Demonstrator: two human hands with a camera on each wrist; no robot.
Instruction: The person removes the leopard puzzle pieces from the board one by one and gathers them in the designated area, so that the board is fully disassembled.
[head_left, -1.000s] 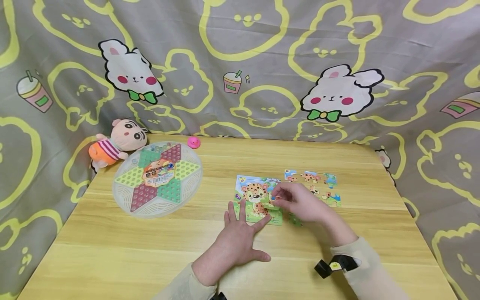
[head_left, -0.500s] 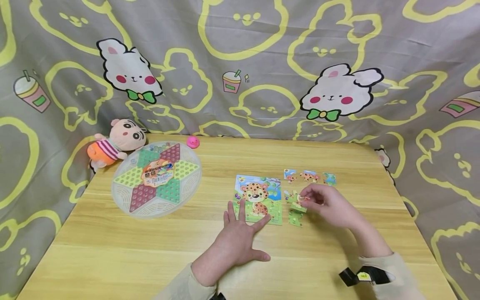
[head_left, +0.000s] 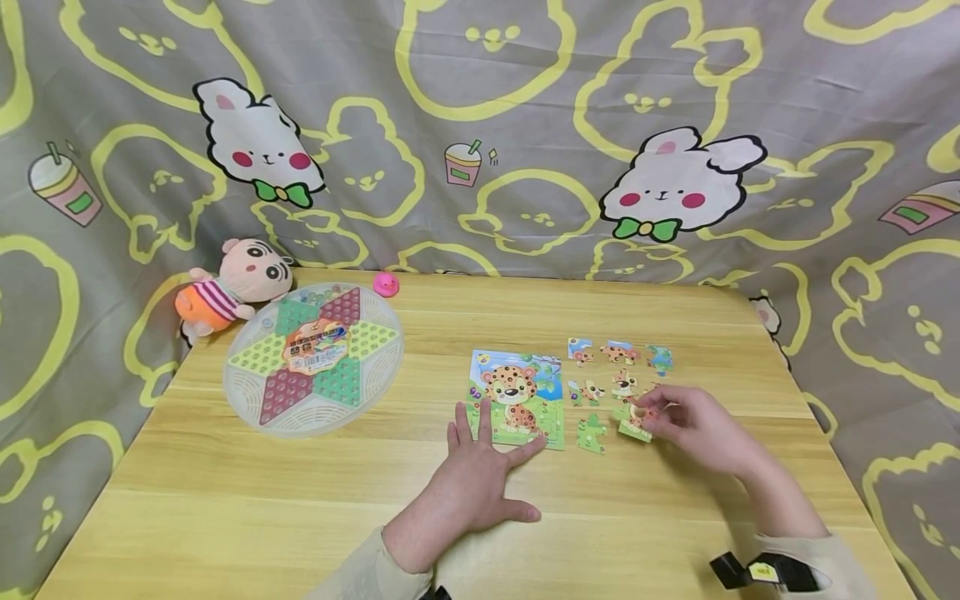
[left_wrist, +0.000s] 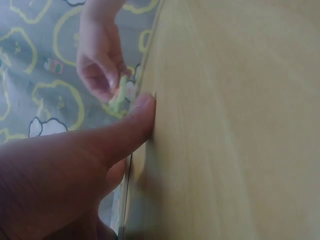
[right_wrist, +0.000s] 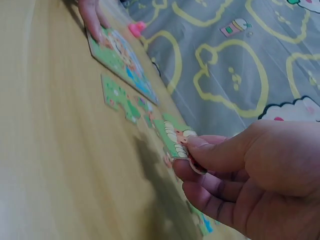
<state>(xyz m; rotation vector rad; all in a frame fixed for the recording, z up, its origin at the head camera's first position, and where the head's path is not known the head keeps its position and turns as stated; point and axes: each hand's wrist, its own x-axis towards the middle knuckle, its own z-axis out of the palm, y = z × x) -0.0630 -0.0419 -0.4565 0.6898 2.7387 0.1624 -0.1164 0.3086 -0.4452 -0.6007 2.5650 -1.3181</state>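
Observation:
A leopard-cub puzzle board (head_left: 504, 375) lies flat on the wooden table (head_left: 322, 500). My left hand (head_left: 480, 483) rests over its lower edge, fingers spread and straight, thumb out to the side. To the right of the board, my right hand (head_left: 693, 429) pinches a puzzle piece (right_wrist: 175, 139) between thumb and fingers; it is green with part of a spotted leopard. This piece is tilted above the table, below a puzzle piece with part of the face (head_left: 624, 383). Left of it lies a mostly green puzzle piece (head_left: 591, 433).
More loose pieces, such as a blue-and-green one (head_left: 660, 358), lie in rows right of the board. A round Chinese checkers board (head_left: 315, 358) is at the left, near a plush toy (head_left: 240, 283) and a pink rubber duck (head_left: 386, 284). A patterned curtain (head_left: 525, 150) hangs behind.
My right hand has carried the puzzle piece from over the board's right side rightward, to the lower row of loose pieces. My left hand stays on the board.

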